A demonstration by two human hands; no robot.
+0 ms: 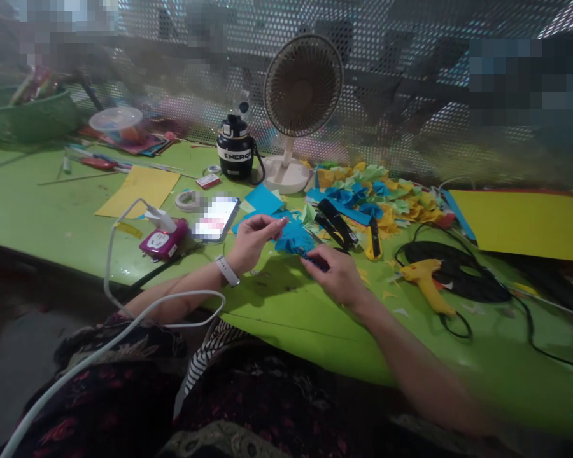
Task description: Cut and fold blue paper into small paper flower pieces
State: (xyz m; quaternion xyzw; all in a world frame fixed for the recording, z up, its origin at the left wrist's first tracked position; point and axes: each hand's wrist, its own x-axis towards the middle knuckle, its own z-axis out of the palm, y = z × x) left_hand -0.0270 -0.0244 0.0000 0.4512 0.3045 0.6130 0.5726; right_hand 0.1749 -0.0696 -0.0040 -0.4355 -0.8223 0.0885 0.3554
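Left hand point(254, 242) pinches blue paper point(293, 238); right hand point(338, 275) grip closed on blue tool point(311, 258)

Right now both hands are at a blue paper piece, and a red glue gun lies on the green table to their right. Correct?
Not quite: the head view shows a yellow glue gun, not a red one. Otherwise yes: left hand and right hand are at the blue paper piece, and the gun lies on the green table to their right.
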